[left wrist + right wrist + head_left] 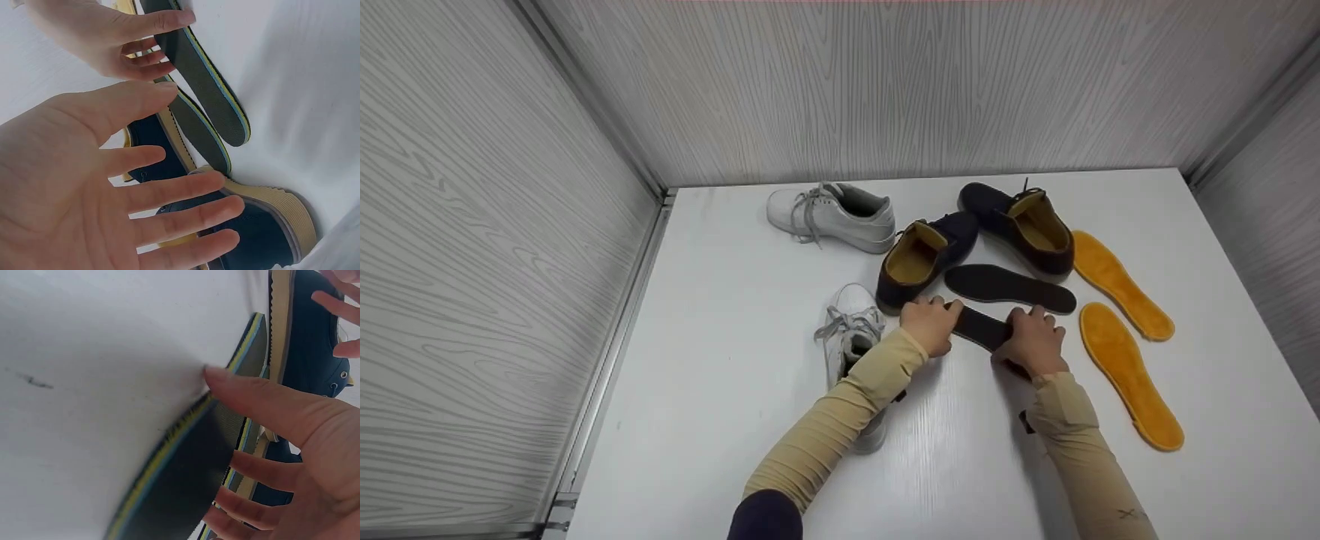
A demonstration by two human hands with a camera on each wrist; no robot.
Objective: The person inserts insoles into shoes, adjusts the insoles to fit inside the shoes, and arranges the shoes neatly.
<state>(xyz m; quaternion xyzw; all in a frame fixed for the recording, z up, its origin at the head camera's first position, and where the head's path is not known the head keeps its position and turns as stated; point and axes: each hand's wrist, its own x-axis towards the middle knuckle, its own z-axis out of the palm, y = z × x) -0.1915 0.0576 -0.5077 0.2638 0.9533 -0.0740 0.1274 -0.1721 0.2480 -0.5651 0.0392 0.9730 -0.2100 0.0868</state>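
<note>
A dark grey insole with a yellow and blue edge lies at a slant in front of the person. The right hand grips its near right part, the thumb at one long edge and the fingers at the other. Beside its far left end is the left hand; in the left wrist view that palm shows with fingers spread and nothing held. A second dark insole lies just beyond the first. The right hand partly covers the gripped insole.
Two navy shoes with tan insides stand behind the dark insoles. One white sneaker is at the back; another white sneaker sits partly under the left forearm. Two orange insoles lie to the right on the white table.
</note>
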